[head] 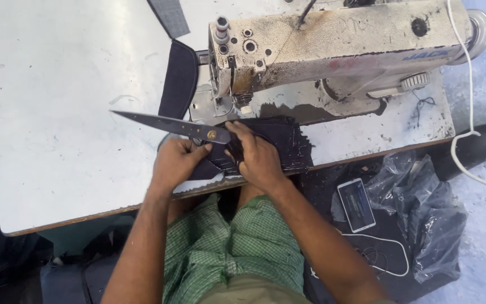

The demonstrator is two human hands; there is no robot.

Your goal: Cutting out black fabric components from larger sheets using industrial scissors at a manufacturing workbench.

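Steel scissors [170, 125] in L hand [176, 160] fingers, closed round handle; R hand [259, 157] fingers flat, open on dark fabric stack [279, 141].

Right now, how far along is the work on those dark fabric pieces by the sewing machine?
Done: a stack of dark fabric pieces lies cut and piled on the table, beside the sewing machine. In hand: the left hand holds scissors, blades shut, while the right hand presses the stack. Left: nothing sits under the needle, so no stitching shows.
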